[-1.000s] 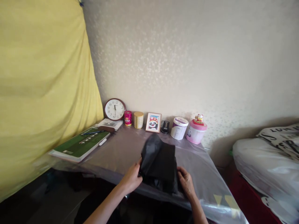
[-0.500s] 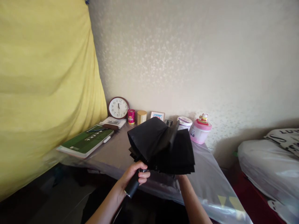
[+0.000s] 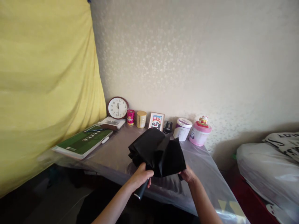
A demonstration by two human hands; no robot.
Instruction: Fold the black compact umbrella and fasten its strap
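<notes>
A black folding umbrella (image 3: 151, 147), its cloth loose and bunched in folds, is held above the front part of the table. My left hand (image 3: 143, 176) is closed around the umbrella where the cloth meets the black handle (image 3: 140, 189), which points down toward me. At the right lower edge of the cloth, my right hand (image 3: 187, 175) has its fingers closed on the umbrella; its fingertips are partly hidden behind the fabric.
On the covered table (image 3: 121, 149) lie a green book (image 3: 84, 141) and a white marker (image 3: 105, 140). Along the wall stand a clock (image 3: 118, 107), tins, a framed panda picture (image 3: 156, 121), a white tub (image 3: 182, 129) and a pink-lidded jar (image 3: 199, 134).
The umbrella has come lower and its cloth is more gathered, uncovering the picture frame and tub. My left hand has shifted right along the handle; my right hand has moved out to the right edge.
</notes>
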